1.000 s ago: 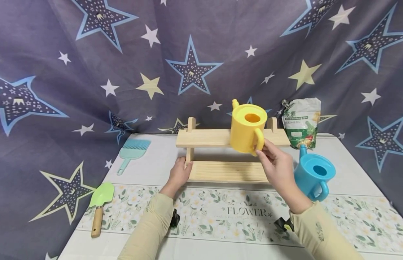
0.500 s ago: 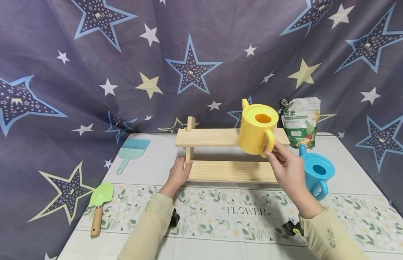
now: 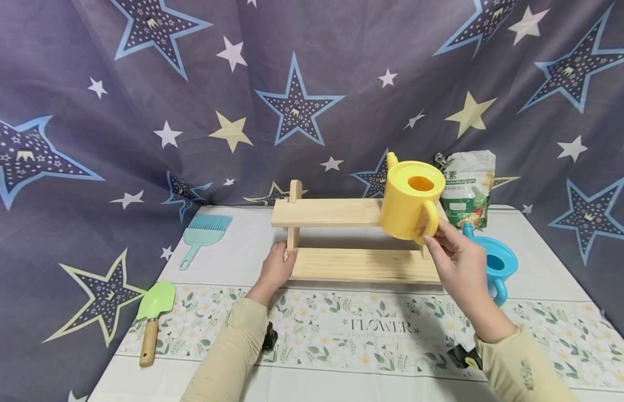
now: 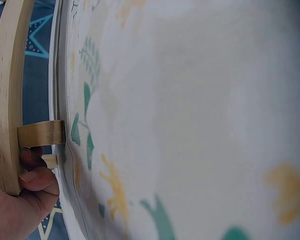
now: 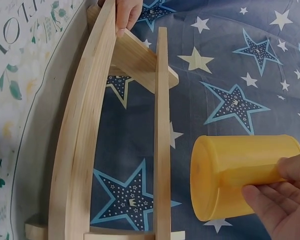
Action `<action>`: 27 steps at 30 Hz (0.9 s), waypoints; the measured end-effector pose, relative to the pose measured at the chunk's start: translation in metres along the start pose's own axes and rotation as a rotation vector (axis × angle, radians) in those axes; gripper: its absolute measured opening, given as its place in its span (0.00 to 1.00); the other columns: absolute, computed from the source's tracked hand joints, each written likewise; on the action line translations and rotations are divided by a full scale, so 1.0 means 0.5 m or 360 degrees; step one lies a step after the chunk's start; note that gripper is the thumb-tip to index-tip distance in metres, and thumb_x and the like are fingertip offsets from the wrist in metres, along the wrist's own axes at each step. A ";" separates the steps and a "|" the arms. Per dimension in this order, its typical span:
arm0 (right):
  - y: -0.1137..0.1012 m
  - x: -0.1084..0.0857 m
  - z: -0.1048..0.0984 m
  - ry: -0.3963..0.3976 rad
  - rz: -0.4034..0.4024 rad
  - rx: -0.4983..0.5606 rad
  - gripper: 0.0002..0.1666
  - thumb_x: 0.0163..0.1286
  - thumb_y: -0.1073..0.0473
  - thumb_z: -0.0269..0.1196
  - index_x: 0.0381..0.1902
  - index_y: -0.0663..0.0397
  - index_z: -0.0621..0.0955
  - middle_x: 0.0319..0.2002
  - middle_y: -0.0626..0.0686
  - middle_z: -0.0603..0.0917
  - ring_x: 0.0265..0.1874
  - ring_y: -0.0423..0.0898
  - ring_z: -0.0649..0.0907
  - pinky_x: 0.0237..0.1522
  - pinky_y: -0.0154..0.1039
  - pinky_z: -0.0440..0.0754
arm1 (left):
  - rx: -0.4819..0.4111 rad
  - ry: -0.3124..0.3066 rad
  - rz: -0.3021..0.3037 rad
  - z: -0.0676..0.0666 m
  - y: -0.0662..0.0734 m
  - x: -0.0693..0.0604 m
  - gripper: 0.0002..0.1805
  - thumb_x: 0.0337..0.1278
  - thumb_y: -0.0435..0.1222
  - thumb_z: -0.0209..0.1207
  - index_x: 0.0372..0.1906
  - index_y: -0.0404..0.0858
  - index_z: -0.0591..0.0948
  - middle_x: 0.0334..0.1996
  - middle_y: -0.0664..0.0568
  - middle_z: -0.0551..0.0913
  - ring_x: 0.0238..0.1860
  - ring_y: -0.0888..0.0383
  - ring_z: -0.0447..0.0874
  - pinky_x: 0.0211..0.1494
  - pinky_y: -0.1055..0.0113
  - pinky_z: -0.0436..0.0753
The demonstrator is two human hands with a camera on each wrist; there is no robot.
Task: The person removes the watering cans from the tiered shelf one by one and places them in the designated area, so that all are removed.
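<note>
A two-tier wooden shelf [image 3: 327,213] stands at the back middle of the table. My left hand [image 3: 276,269] grips the left end of its lower board; in the left wrist view the fingers [image 4: 40,180] curl round the board's edge. A yellow watering can [image 3: 407,204] is held up in front of the right part of the upper board, spout at the back left. My right hand [image 3: 460,259] pinches its handle low down. The right wrist view shows the can's base apart from the boards. A blue watering can [image 3: 508,255] stands behind my right hand, partly hidden.
Behind the blue can is a white and green pouch [image 3: 467,190]. At the left lie a teal brush [image 3: 203,234] and a green hand trowel [image 3: 156,301] with a wooden handle. A star-patterned curtain [image 3: 312,33] hangs behind the table.
My right hand has carried the yellow watering can to the right along the upper board. The hand now covers more of the blue can. My left hand has stayed on the shelf.
</note>
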State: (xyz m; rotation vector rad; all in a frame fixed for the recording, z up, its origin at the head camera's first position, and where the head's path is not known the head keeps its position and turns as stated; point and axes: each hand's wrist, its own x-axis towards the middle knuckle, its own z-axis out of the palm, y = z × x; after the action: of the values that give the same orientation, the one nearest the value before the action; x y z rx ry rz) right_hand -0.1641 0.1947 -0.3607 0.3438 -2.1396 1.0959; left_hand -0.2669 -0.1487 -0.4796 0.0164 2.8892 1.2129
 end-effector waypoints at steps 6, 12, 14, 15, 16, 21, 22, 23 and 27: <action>0.005 -0.004 -0.013 0.0026 -0.0021 -0.0032 0.27 0.64 0.72 0.65 0.62 0.63 0.77 0.41 0.64 0.86 0.40 0.19 0.78 0.39 0.17 0.77 | 0.0002 -0.0001 -0.0008 0.000 0.001 0.001 0.26 0.75 0.45 0.47 0.67 0.33 0.67 0.55 0.43 0.72 0.57 0.45 0.75 0.63 0.51 0.75; 0.010 -0.007 -0.025 0.0042 -0.0014 -0.0080 0.25 0.64 0.71 0.65 0.60 0.64 0.78 0.40 0.64 0.86 0.41 0.16 0.77 0.40 0.16 0.76 | 0.0009 0.0004 0.0000 0.000 0.000 0.001 0.26 0.75 0.45 0.47 0.66 0.32 0.67 0.55 0.42 0.72 0.58 0.44 0.75 0.63 0.50 0.74; 0.012 -0.008 -0.029 0.0054 -0.0026 -0.0089 0.25 0.64 0.72 0.66 0.60 0.64 0.78 0.40 0.64 0.86 0.41 0.16 0.77 0.40 0.15 0.76 | 0.0006 0.0000 0.0000 0.000 -0.001 0.001 0.26 0.75 0.45 0.47 0.67 0.32 0.67 0.55 0.42 0.72 0.58 0.44 0.75 0.63 0.50 0.74; 0.012 -0.008 -0.031 0.0055 -0.0028 -0.0085 0.26 0.64 0.73 0.66 0.60 0.65 0.78 0.40 0.65 0.86 0.41 0.16 0.77 0.40 0.15 0.76 | 0.0006 -0.0002 -0.0001 0.000 0.000 0.001 0.26 0.75 0.45 0.46 0.67 0.32 0.67 0.55 0.42 0.72 0.58 0.44 0.74 0.63 0.50 0.74; 0.013 -0.008 -0.033 0.0056 -0.0030 -0.0080 0.26 0.63 0.73 0.65 0.60 0.65 0.77 0.40 0.65 0.86 0.41 0.17 0.77 0.40 0.16 0.76 | 0.0006 -0.0005 -0.0003 0.000 0.000 0.000 0.26 0.75 0.45 0.46 0.67 0.32 0.67 0.56 0.42 0.71 0.59 0.44 0.74 0.64 0.50 0.74; 0.012 -0.014 -0.048 0.0017 0.0078 -0.0033 0.26 0.66 0.71 0.64 0.63 0.61 0.76 0.42 0.64 0.85 0.41 0.19 0.78 0.42 0.16 0.76 | -0.0013 -0.0012 -0.0019 0.000 0.002 -0.001 0.26 0.75 0.45 0.46 0.67 0.33 0.66 0.57 0.42 0.71 0.59 0.45 0.74 0.64 0.51 0.74; 0.011 -0.016 -0.051 0.0012 0.0101 -0.0031 0.26 0.67 0.71 0.63 0.63 0.60 0.76 0.43 0.64 0.85 0.42 0.19 0.78 0.42 0.16 0.75 | -0.0019 -0.0016 -0.0024 0.000 0.002 -0.001 0.26 0.75 0.45 0.46 0.67 0.33 0.66 0.57 0.43 0.71 0.59 0.45 0.74 0.63 0.51 0.74; 0.011 -0.017 -0.054 0.0010 0.0120 -0.0032 0.27 0.67 0.70 0.63 0.64 0.58 0.76 0.43 0.64 0.85 0.41 0.19 0.78 0.42 0.15 0.75 | -0.0026 -0.0019 -0.0030 0.001 0.002 -0.001 0.26 0.75 0.45 0.46 0.67 0.33 0.66 0.57 0.43 0.71 0.59 0.45 0.74 0.63 0.51 0.75; 0.013 -0.019 -0.063 0.0052 0.0094 -0.0064 0.28 0.65 0.72 0.65 0.63 0.59 0.77 0.42 0.65 0.86 0.40 0.18 0.78 0.41 0.15 0.75 | -0.0031 -0.0017 -0.0035 0.001 0.002 0.000 0.26 0.75 0.45 0.46 0.67 0.33 0.66 0.56 0.43 0.71 0.58 0.46 0.75 0.61 0.52 0.76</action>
State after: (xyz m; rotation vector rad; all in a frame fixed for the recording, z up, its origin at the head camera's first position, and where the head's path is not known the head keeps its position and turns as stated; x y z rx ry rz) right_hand -0.1461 0.2228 -0.3587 0.2439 -2.1517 1.0826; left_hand -0.2669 -0.1475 -0.4793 -0.0093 2.8601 1.2338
